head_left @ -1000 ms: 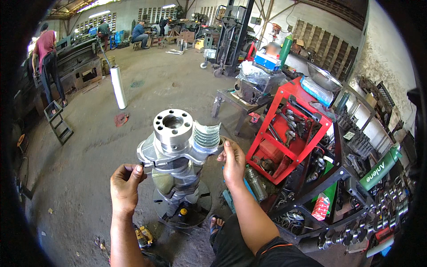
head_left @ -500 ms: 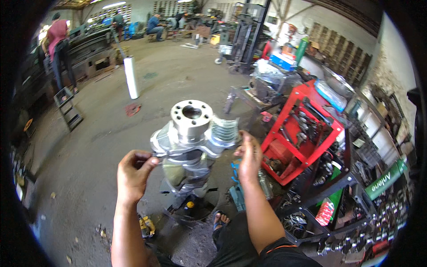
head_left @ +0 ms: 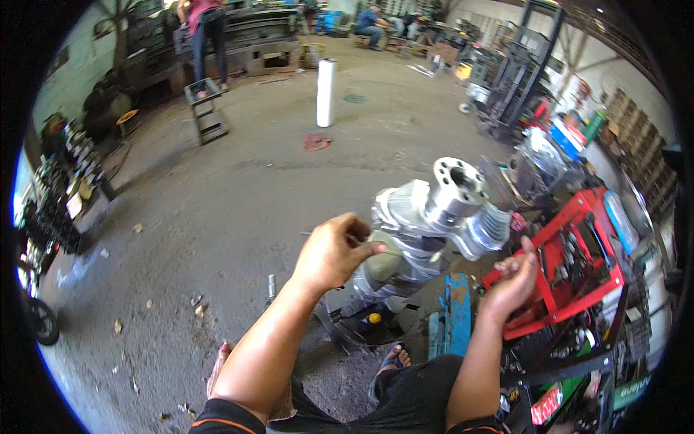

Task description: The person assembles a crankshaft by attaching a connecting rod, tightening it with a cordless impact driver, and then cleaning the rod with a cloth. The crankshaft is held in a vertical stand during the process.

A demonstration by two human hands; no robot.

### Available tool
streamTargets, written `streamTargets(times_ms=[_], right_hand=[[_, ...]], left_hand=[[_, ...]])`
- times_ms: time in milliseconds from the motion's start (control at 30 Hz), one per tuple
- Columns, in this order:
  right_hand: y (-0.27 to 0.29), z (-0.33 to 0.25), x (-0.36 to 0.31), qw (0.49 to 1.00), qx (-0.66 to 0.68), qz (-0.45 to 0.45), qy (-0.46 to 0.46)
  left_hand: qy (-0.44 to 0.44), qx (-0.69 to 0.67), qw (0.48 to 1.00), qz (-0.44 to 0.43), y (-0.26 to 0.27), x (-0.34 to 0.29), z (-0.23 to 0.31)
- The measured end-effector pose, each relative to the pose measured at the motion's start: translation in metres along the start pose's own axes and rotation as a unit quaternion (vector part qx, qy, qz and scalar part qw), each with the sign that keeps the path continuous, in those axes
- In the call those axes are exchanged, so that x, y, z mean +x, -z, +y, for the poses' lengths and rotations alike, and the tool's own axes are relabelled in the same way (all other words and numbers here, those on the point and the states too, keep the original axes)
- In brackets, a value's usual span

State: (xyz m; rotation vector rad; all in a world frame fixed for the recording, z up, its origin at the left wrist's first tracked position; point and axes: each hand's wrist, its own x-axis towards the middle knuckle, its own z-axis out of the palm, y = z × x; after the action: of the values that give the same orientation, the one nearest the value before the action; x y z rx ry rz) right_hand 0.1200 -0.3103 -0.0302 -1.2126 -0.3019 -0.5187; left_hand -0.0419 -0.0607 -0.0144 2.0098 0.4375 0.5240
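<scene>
An upright metal crankshaft [head_left: 416,249] stands before me, its body partly wrapped in clear film. A bright round flange [head_left: 460,184] with a ring of holes tops it, and a ridged silvery end [head_left: 491,230] juts out to the right. My left hand [head_left: 334,253] is close against its left side, thumb stretched toward the shaft and fingers loosely curled, with a gap between them. Whether the thumb touches the film cannot be made out. To the right of the shaft, my right hand [head_left: 512,278] is apart from it, fingers bent and separated, with nothing visible in them.
Beside the shaft's foot are a blue metal piece [head_left: 457,311] and a small yellow-capped item [head_left: 374,318]. A red tool cart [head_left: 571,267] stands close on the right. Farther off are a white roll [head_left: 326,94], a step frame [head_left: 205,112], a forklift mast [head_left: 526,65] and people.
The view has swung left, so the crankshaft and cart appear farther right. My left hand is now lower along the shaft's side; my right hand has dropped away from the ridged end.
</scene>
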Motion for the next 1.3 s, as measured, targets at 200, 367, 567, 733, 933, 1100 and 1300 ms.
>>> streamTargets(times_ms=[200, 367, 567, 733, 933, 1100, 1300], right_hand=[[-0.007, -0.026, -0.021, 0.986, 0.027, -0.057, 0.151], [-0.026, -0.049, -0.068, 0.944, -0.04, -0.226, 0.236], [-0.052, -0.059, -0.099, 0.913, 0.073, -0.4, 0.034], [-0.059, -0.064, -0.107, 0.891, 0.082, -0.44, -0.077], [-0.059, -0.062, -0.104, 0.818, 0.241, -0.463, -0.24], [-0.06, -0.062, -0.105, 0.755, 0.334, -0.484, -0.29], [-0.063, -0.071, -0.111, 0.81, 0.252, -0.461, -0.26]], left_hand=[[-0.002, -0.104, 0.994, 0.031, -0.001, 0.005, -0.004], [0.042, 0.055, 0.997, 0.039, 0.003, 0.008, -0.014], [-0.021, -0.057, 0.997, 0.057, 0.007, 0.006, -0.014], [-0.057, 0.111, 0.988, 0.086, 0.016, -0.001, -0.006], [-0.242, -0.116, 0.963, 0.041, 0.038, -0.019, 0.018], [-0.333, -0.135, 0.93, -0.075, 0.051, -0.029, 0.039], [-0.32, -0.119, 0.93, -0.136, 0.04, -0.039, 0.047]])
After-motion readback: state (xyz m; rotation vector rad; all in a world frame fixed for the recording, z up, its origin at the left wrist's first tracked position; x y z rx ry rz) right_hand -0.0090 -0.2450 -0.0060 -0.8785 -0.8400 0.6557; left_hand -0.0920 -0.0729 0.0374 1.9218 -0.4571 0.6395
